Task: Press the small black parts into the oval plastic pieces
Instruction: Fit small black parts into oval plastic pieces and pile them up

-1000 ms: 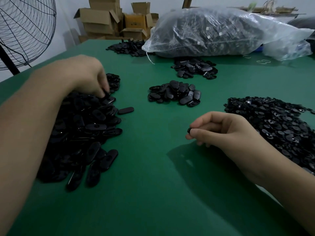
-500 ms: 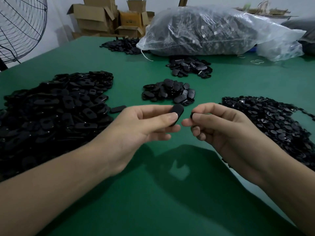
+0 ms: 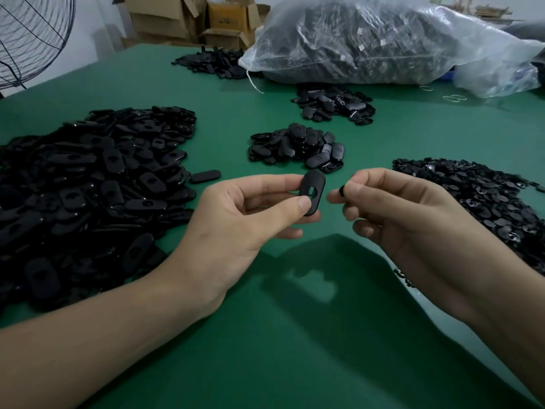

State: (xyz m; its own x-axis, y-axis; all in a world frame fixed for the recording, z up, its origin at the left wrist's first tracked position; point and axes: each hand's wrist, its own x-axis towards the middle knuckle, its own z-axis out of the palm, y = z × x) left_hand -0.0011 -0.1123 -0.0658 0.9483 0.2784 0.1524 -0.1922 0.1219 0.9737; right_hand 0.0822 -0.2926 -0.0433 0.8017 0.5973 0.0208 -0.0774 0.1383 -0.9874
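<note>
We hold both hands raised above the near middle of the worktop (image 3: pixel 265 364), close together but not touching. Our left hand (image 3: pixel 236 225) pinches an oval plastic piece (image 3: pixel 312 192) between thumb and fingers, clamped at its lower end, so that its long axis stands nearly upright and its cutout (image 3: pixel 312 191) faces toward the right. Our right hand (image 3: pixel 398 219) is closed on a small black part (image 3: pixel 342 191), gripped at the tips of thumb and forefinger; only a sliver of it shows, so we cannot tell its shape.

The relation that matters is this: the small part lies just to the right of the oval piece, level with the cutout, with a narrow gap between them. We judge that the coming move is a short travel leftward by the right hand, the part meeting the opening square on, while the left hand braces the piece.

Farther out, a large heap of oval pieces (image 3: pixel 88 187) covers the left of the worktop. A heap of small parts (image 3: pixel 477 202) spreads on the right, nearest our right hand. Beyond the hands, in the middle, sits a smaller pile (image 3: pixel 295 146), perhaps finished pieces, with another pile (image 3: pixel 333 104) farther back. At the far edge lies a clear plastic bag (image 3: pixel 383 39) full of dark parts, with cardboard boxes (image 3: pixel 188 16) behind and a fan (image 3: pixel 29 33) at far left.
</note>
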